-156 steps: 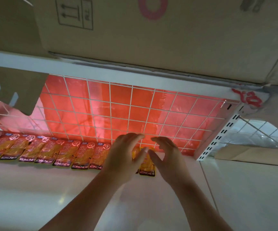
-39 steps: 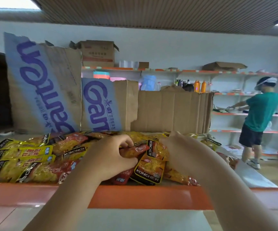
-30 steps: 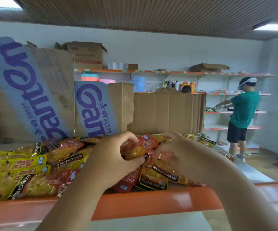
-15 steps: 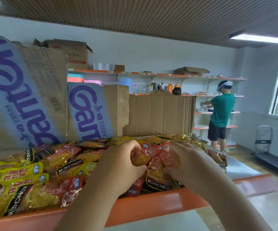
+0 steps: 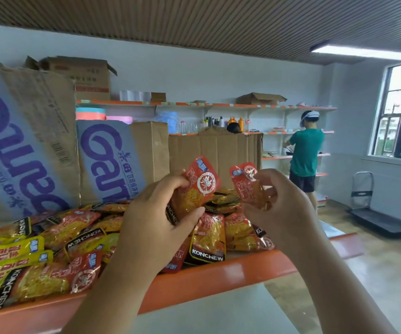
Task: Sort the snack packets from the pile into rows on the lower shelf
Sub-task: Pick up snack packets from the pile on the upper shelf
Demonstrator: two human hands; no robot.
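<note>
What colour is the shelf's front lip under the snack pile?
Orange; the shelf lip shows best in the head view.

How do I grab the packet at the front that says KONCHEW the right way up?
Probably pinch its black bottom edge from the front. The packet lies flat on the pile, that sealed end pointing at you beside the orange shelf lip, uncovered. Its sides sit tucked against neighbouring packets, so a sideways reach looks harder.
</note>
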